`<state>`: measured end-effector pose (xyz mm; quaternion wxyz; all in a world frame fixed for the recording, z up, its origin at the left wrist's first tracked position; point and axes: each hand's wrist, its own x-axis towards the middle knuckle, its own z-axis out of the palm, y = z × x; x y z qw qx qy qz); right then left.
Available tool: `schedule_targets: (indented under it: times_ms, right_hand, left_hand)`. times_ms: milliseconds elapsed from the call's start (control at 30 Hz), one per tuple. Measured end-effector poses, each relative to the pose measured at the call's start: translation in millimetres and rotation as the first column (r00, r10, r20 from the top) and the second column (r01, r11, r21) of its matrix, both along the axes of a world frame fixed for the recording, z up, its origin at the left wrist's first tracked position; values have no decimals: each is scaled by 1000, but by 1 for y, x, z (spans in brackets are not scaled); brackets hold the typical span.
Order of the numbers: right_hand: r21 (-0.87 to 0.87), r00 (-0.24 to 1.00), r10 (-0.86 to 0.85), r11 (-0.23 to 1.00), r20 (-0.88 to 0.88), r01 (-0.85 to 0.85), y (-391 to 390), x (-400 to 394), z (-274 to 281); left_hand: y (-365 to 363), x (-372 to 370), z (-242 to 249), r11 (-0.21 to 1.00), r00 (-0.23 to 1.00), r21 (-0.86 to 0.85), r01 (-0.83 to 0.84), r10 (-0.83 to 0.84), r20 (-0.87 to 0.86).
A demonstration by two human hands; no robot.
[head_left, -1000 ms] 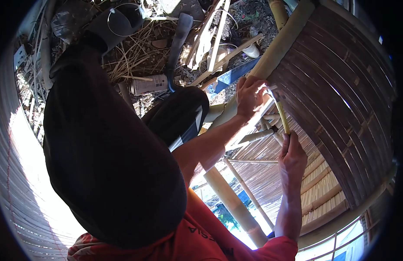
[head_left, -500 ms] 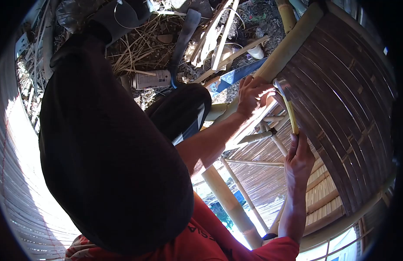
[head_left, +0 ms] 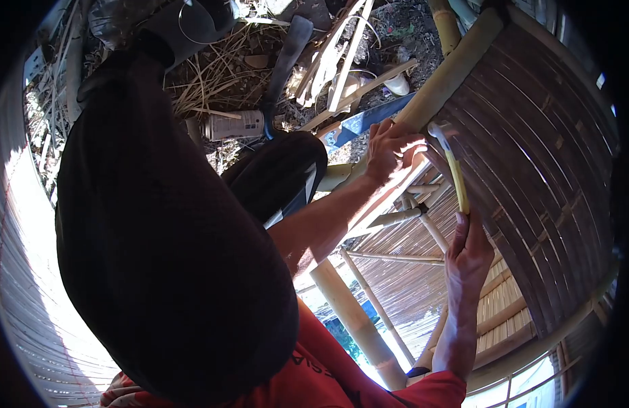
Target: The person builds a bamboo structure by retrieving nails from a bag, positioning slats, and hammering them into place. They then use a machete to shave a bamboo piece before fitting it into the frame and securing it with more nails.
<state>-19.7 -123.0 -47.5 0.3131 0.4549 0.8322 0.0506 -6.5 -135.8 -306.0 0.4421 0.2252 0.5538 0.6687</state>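
Note:
My right hand (head_left: pixel 468 246) is wrapped round the lower end of a hammer (head_left: pixel 458 182) with a yellow handle. The hammer's metal head is blurred and lies close to the edge of a dark slatted bamboo panel (head_left: pixel 532 156). My left hand (head_left: pixel 394 151) rests against a thick bamboo pole (head_left: pixel 450 78) along that panel's edge, just left of the hammer head. Its fingers are bent and pressed together towards the panel; whatever they pinch is too small or hidden to make out.
My dark-trousered leg (head_left: pixel 171 238) fills the left side. On the littered ground lie a can (head_left: pixel 234 126), split bamboo strips (head_left: pixel 343 54), a blue-bladed handsaw (head_left: pixel 369 121) and a dark curved tool (head_left: pixel 287 61). Bamboo posts (head_left: pixel 355 316) and a slatted wall (head_left: pixel 409 292) stand beyond my arms.
The hammer head has shifted slightly and looks more blurred, and my right hand sits a little lower. My left hand stays at the pole beside the panel edge.

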Motion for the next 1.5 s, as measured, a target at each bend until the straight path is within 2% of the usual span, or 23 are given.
schedule_targets:
  times_ms: [67,133,200,267,300,400,533,600,700,767,800,833,933,1067,1133,1167,1200,1233,1267,1300,1333,1400,1500]
  right_hand:
    - [110,979,-87,988,-185,109,-10,5,5]
    - [148,976,-128,977,-173,154,-21,7,15]
    - [180,893,-433,875,-127,450,-35,14,24]
    - [191,906,-396,887,-151,420,-52,33,26]
    - [199,916,-358,899,-180,390,-59,38,28]
    - [206,852,-506,827,-135,523,-74,34,35]
    - [172,803,-584,784,-122,596,-82,17,35]
    - [165,796,-593,778,-123,606,-85,16,33]
    - [150,776,-618,761,-129,631,-89,12,28]
    - [143,775,-619,761,-129,632,-91,14,26]
    - [153,858,-499,845,-120,512,-93,25,23]
    - [160,926,-362,913,-110,376,-90,31,21]
    - [188,973,-223,960,59,208,-79,33,25]
    - [197,934,-293,947,206,254,-63,11,25]
    - [209,937,-309,939,163,273,-71,16,20]
    - [189,922,-358,925,146,329,-76,18,20]
    - [166,904,-407,908,127,386,-79,21,19]
    - [180,901,-404,909,161,375,-81,23,19]
    - [176,900,-406,909,161,379,-81,25,14]
    - [209,912,-389,910,129,358,-82,27,10]
    - [243,924,-369,909,96,338,-84,28,8]
    - [131,925,-379,917,1,376,-78,30,10]
    - [-19,865,-499,866,-52,499,-70,1,15]
  left_hand:
    - [-3,0,1,999,1000,-27,27,-27,11]
    - [-2,0,-3,1000,998,23,-20,18,58]
    - [-9,-5,-7,1000,997,-11,26,-25,76]
    - [-12,-14,-5,985,998,-170,-16,26,54]
    - [-14,-16,-7,987,983,-150,53,-25,180]
    - [-15,-7,-10,990,984,-76,116,-104,143]
    - [-11,11,-15,1000,984,16,-17,14,178]
    - [-12,24,-20,999,968,46,-2,-9,250]
    - [-13,17,-23,994,997,108,34,-26,-73]
    - [-34,29,-27,990,990,67,121,-115,-77]
    - [-41,32,-27,981,978,22,195,-192,-80]
    - [-48,-3,-9,961,894,-74,266,-274,-353]
    - [-46,7,-13,932,891,-70,357,-362,-276]
    - [-40,-3,-7,889,846,-100,447,-457,-273]
    - [-39,-7,-7,787,791,-108,608,-611,-5]
    - [-38,-11,-9,821,808,-61,568,-570,-147]
    - [-31,-19,-6,825,811,-69,561,-564,-152]
    - [-25,-26,0,783,767,-107,613,-557,319]
    - [-22,-32,6,732,558,-105,673,-409,722]
    - [-38,-6,-16,816,811,-16,577,-575,-110]
    - [-26,-31,0,725,616,4,689,-589,522]
    - [-37,-2,-23,804,797,-15,595,-592,-118]
    - [-33,-14,-19,772,769,21,635,-634,79]
